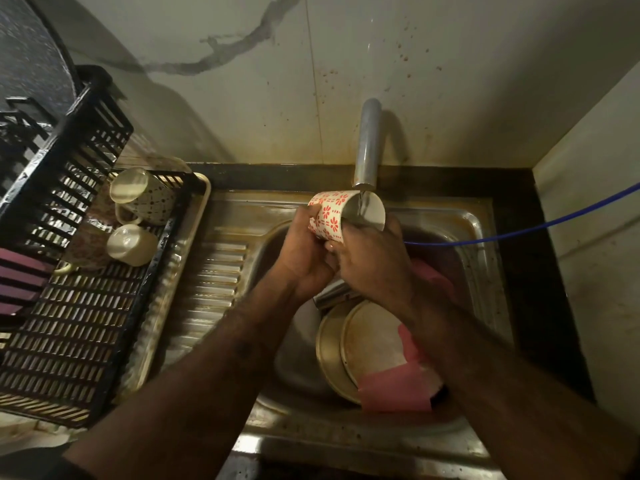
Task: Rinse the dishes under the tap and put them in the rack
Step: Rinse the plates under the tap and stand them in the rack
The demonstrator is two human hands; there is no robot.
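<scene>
Holding red-patterned mug (330,211) tilted under tap (367,147), left hand (304,251) wrapped round its wall, right hand (374,261) gripping the rim. Water entering mouth. Two mugs lying in black rack (79,323).

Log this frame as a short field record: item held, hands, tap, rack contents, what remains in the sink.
held item: white mug with red flower print, tilted under the tap
left hand: grips the mug's body
right hand: holds the mug at its rim
steel tap: running into the mug
black plastic rack: two cream mugs
steel sink: round steel plates, pink cloth
</scene>
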